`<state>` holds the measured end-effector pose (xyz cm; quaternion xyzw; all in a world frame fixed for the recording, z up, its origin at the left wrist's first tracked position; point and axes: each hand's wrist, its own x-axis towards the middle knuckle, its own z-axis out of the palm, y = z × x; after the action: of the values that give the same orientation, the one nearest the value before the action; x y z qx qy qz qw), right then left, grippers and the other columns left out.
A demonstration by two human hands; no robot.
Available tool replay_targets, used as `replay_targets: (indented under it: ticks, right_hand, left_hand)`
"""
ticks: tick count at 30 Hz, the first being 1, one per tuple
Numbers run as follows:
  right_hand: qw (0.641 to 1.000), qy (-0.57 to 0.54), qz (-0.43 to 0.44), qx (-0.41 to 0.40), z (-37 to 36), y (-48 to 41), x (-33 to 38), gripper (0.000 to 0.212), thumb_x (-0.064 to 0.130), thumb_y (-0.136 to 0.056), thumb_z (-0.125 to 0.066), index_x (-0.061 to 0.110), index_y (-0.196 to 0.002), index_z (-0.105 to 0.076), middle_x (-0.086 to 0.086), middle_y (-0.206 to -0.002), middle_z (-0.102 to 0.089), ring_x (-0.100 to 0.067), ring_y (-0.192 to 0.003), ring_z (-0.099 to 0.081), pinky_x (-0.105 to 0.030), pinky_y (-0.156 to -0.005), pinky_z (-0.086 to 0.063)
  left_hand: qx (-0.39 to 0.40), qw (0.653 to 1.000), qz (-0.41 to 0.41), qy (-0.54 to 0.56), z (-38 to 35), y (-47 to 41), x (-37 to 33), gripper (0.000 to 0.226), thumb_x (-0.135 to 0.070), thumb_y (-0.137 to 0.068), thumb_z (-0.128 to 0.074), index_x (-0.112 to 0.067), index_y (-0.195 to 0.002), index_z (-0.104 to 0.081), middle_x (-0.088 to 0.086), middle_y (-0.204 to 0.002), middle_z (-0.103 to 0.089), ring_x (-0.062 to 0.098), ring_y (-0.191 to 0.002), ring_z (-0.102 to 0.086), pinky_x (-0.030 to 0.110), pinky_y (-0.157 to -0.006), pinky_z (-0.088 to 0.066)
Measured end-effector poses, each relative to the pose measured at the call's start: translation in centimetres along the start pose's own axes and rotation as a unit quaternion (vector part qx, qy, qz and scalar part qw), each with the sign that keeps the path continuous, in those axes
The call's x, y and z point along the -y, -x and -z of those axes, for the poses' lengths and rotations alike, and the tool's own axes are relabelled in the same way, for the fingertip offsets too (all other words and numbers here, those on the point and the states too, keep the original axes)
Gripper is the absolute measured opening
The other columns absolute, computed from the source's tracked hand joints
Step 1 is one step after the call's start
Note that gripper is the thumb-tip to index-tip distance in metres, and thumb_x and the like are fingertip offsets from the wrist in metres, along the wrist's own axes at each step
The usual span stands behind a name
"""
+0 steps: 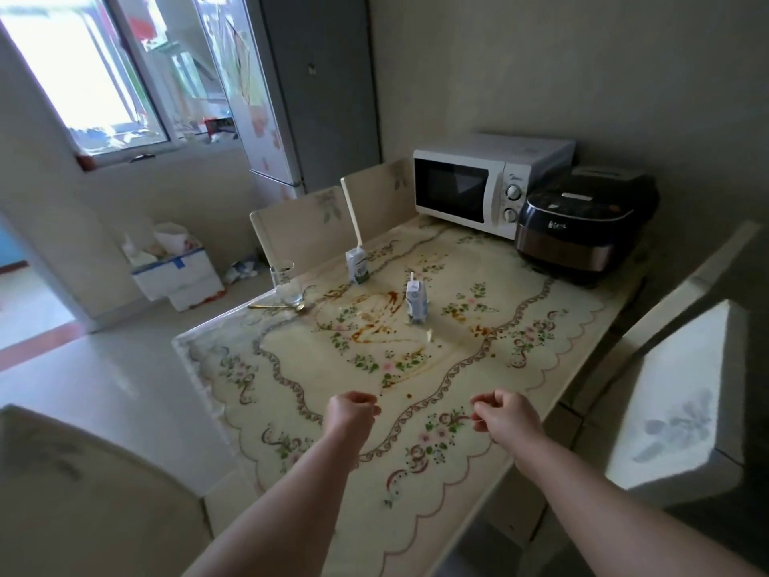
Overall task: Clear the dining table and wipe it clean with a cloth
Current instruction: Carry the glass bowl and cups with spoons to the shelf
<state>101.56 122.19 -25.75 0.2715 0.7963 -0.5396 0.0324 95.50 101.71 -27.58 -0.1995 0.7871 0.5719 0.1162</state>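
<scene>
Dining table [266,393]: spreads out beneath both hands, floral-patterned top; long side runs away from the person toward the wall
Left hand [353,410]: held over the near part of the table; fingers curled into a loose fist with nothing in them; whether it touches the top cannot be told
Right hand [505,414]: level with the left and apart from it; fingers likewise curled in, nothing seen in the grasp
Sauce stains [374,326]: brown smears and specks across the middle of the table, beyond the hands
Scrap [429,336]: small pale bit lying just in front of the blue carton
Blue carton [417,304]: upright at the centre, short straw in its top, beside the smears
Green carton [358,266]: upright farther back, long white straw sticking up
Glass [287,285]: clear, upright near the left edge
Spoon [279,306]: lies flat just in front of the glass
Microwave [470,189]: white, at the far end against the wall
Rice cooker [582,231]: dark, just right of the microwave
Chairs [299,226]: two pale backs along the far left side
Foam box [179,272]: on the floor left of the table
</scene>
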Motion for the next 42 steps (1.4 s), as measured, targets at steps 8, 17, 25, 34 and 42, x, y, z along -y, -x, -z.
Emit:
replay_targets:
  ticks: [8,17,25,34,42]
  right_hand:
    - [0.999,0.016,-0.025,0.015,-3.4,-1.2,-0.1,0.012,0.011,-0.093,-0.055,0.016,-0.086,-0.064,-0.002,-0.080,-0.070,-0.013,-0.074,-0.066,-0.021,-0.062,-0.049]
    - [0.998,0.016,-0.016,0.062,-6.7,-4.0,1.0,0.014,0.009,-0.093,-0.053,0.015,-0.086,-0.063,-0.005,-0.082,-0.070,-0.015,-0.075,-0.066,-0.030,-0.072,-0.056]
    - [0.989,0.036,0.021,0.145,-12.0,-11.9,6.6,0.012,0.012,-0.094,-0.053,0.017,-0.092,-0.065,-0.002,-0.085,-0.070,-0.012,-0.074,-0.065,-0.020,-0.057,-0.045]
    - [0.972,0.051,0.076,0.218,-18.2,-22.3,15.7,0.009,0.018,-0.093,-0.056,0.023,-0.096,-0.063,0.001,-0.089,-0.067,-0.015,-0.086,-0.065,-0.030,-0.076,-0.057]
    - [0.960,0.074,0.113,0.244,-26.1,-29.5,21.6,0.014,0.019,-0.093,-0.055,0.021,-0.103,-0.064,0.000,-0.097,-0.067,-0.016,-0.086,-0.063,-0.029,-0.073,-0.056]
  left_hand:
    - [-0.022,0.999,0.043,0.019,2.9,-2.3,2.4,0.015,-0.001,-0.092,-0.057,-0.011,-0.094,-0.069,0.005,-0.084,-0.070,0.013,-0.068,-0.056,0.023,-0.052,-0.041]
    - [-0.052,0.995,0.082,0.027,3.8,-4.5,3.4,0.015,-0.004,-0.093,-0.057,-0.011,-0.099,-0.069,0.004,-0.085,-0.071,0.013,-0.065,-0.055,0.022,-0.052,-0.043]
    - [-0.131,0.982,0.109,0.080,6.5,-9.3,1.3,0.015,-0.004,-0.093,-0.056,-0.015,-0.095,-0.067,0.005,-0.085,-0.071,0.015,-0.070,-0.058,0.025,-0.057,-0.043]
    - [-0.228,0.959,0.122,0.113,9.3,-17.0,-3.1,0.016,-0.005,-0.093,-0.056,-0.017,-0.089,-0.066,0.006,-0.089,-0.071,0.017,-0.076,-0.060,0.026,-0.060,-0.044]
    - [-0.278,0.946,0.127,0.108,10.7,-22.3,-5.2,0.017,-0.006,-0.092,-0.055,-0.018,-0.087,-0.066,0.005,-0.088,-0.071,0.018,-0.076,-0.060,0.027,-0.064,-0.045]
